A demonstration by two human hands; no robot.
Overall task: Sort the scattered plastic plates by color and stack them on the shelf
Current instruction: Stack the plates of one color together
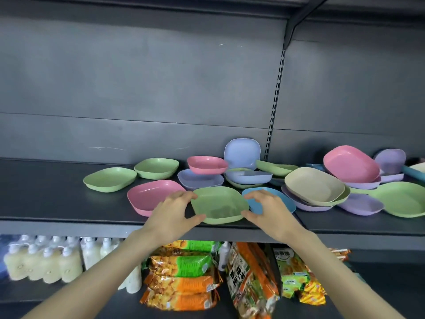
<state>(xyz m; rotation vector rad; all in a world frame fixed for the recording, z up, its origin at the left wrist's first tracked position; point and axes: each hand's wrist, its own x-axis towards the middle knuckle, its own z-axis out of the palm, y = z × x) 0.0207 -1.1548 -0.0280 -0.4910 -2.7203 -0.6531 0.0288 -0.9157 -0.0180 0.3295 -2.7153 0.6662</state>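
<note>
From the head camera, the green plate (219,204) sat bowl-up at the front edge of the shelf (46,203), between a pink plate (147,196) and a blue plate (284,201). The left hand (174,210) and right hand (269,210) each clasped an opposite rim, thumb in front and fingers curled behind, probably to lift it level and clear of its neighbours. Its slightly longer axis ran left to right along the shelf front.

Green plate (219,203) at shelf (46,192) edge — other plates (314,184) scattered.
</note>
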